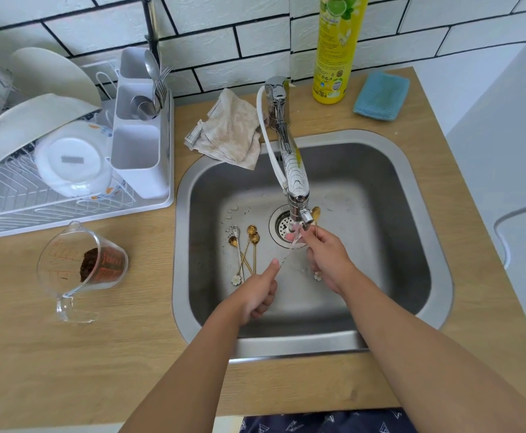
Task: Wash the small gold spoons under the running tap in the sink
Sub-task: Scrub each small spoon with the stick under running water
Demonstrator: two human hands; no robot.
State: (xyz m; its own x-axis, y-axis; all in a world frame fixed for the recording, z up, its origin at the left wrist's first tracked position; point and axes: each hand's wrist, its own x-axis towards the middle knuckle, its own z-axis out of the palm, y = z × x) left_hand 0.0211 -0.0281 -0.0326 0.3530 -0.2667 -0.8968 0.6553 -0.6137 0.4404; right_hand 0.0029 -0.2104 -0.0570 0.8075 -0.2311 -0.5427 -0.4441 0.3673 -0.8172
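Water runs from the chrome tap (297, 195) into the steel sink (411, 220) above the drain (282, 228). My left hand (260, 292) grips the handle of a thin gold spoon (283, 260), thumb along it, and its bowl end reaches into the stream. My right hand (327, 260) pinches that end under the water. A second gold spoon (315, 213) with a flower tip (318, 275) runs behind my right hand; I cannot tell whether the hand holds it. Several gold spoons (249, 245) lie on the sink floor to the left.
A beige cloth (227, 129) hangs over the sink's back left rim. A yellow soap bottle (333, 57) and a blue sponge (380, 95) stand behind the sink. The dish rack (68, 151) and a tipped measuring jug (83, 264) with brown powder are on the counter, left.
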